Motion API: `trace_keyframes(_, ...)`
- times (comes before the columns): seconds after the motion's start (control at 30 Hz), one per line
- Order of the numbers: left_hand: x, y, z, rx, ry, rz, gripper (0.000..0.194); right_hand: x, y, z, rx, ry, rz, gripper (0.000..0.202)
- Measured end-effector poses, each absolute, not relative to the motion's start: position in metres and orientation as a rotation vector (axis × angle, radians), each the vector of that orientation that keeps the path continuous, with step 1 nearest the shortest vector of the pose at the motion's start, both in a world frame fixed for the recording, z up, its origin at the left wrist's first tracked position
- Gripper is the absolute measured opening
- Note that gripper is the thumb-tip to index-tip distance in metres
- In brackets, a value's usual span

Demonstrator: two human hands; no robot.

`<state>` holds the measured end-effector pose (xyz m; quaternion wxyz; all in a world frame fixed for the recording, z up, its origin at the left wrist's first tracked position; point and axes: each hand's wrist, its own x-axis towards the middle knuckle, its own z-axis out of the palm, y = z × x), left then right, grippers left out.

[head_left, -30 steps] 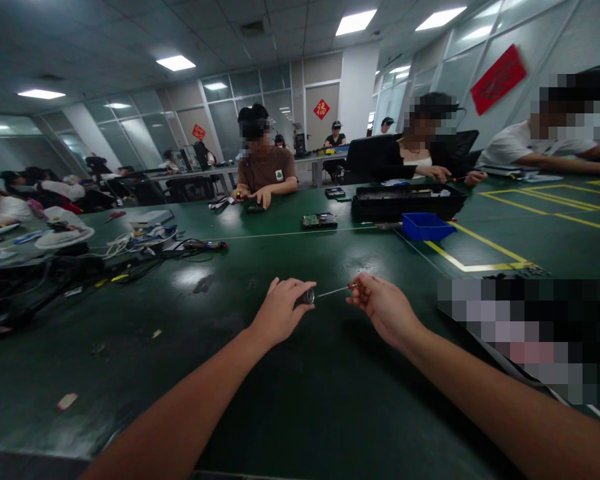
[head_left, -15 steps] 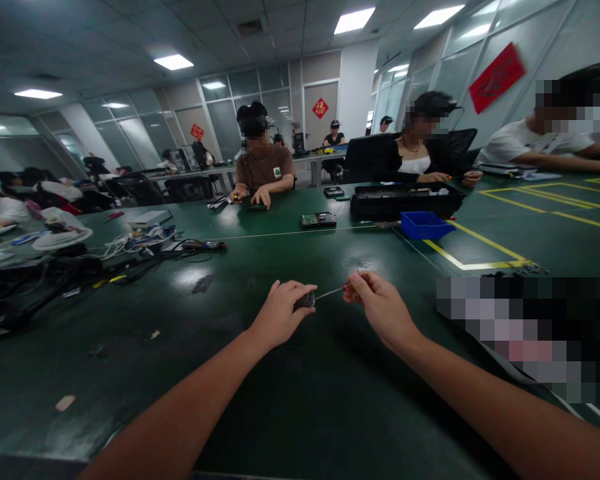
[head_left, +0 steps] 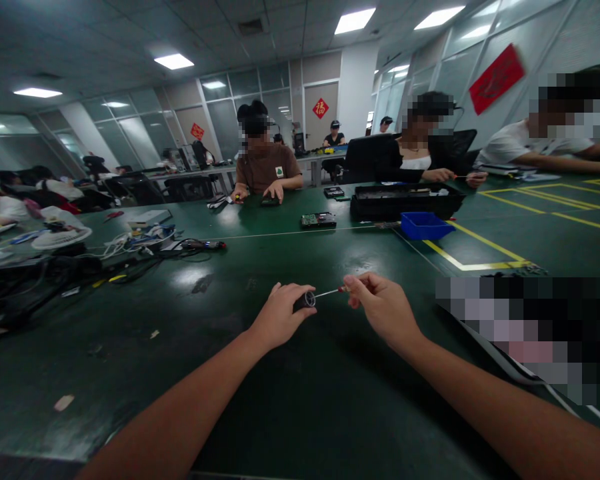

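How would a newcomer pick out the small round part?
At the near side of the green table, find two bare forearms. The left hand grips the round part. Unlike the thin, straight tool in the right hand, it is short, dark and bright-rimmed.

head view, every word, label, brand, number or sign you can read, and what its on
"福": red diamond sign on the back door.
Smaller red diamond to its left: too small and blurred to read.
Large red sheet at upper right: marks too dark to read.
Shirt patch: green mark, no readable words.
Green-board device: none readable.
Dark round part in left hand, thin-shafted tool in right hand: no readable text.
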<state>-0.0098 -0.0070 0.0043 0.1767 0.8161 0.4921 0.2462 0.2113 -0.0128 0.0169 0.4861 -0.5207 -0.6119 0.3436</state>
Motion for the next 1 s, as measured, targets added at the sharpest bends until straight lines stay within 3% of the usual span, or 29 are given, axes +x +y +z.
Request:
trace_keyframes(0.27, -0.011, -0.007, 0.005, 2.322, 1.367, 0.713, 0.035, 0.212, -0.016, 0.014, -1.14, -1.633, 0.801, 0.02)
trace_keyframes(0.47, -0.012, -0.007, 0.002, 2.338, 1.354, 0.699, 0.035, 0.21, -0.017, 0.015, -1.298, -1.657, 0.805, 0.04)
trace_keyframes(0.73, -0.012, -0.007, 0.002, 2.38, 1.353, 0.642, 0.033, 0.211, -0.015, 0.007, -1.181, -1.651, 0.774, 0.025)
trace_keyframes(1.0, -0.012, -0.006, 0.0, 2.385, 1.34, 0.625, 0.035, 0.208, -0.018, 0.011, -1.245, -1.603, 0.801, 0.026)
